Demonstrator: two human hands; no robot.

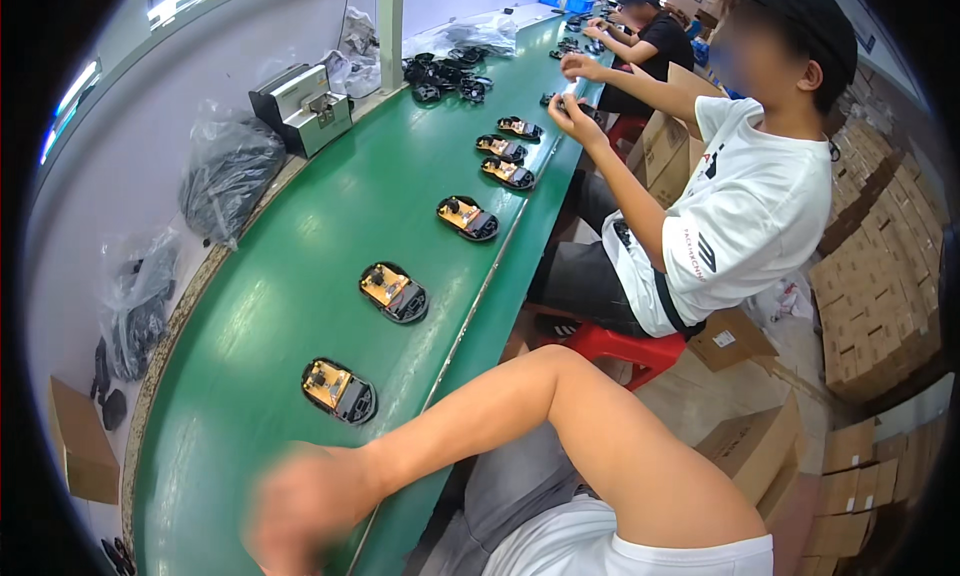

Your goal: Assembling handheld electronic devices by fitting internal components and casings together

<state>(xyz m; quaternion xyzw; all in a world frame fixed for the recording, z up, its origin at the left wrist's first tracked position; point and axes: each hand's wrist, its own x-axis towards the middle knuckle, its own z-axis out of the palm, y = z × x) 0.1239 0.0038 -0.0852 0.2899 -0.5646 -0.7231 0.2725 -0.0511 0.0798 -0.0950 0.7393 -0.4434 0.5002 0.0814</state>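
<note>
While the left hand lies out of frame, the head view shows the right hand (305, 506) low over the near end of a green worktop (240, 276); blur hides its fingers, so whether it is open, closed or gripping anything cannot be told. Just beyond it lies the nearest unit (340, 391), a black oval shell with an orange board. A second unit (394, 293), a third unit (467, 219) and a cluster of three units (501, 148) recede along the worktop, near its right edge. Farther off lie a heap of black parts (445, 74) and, at the left border, a metal case (305, 111) beside a bag (230, 166). At right, a co-worker (760, 196) sits on a red stool (605, 348), hands raised; stacked cartons (875, 306) stand behind.
</note>
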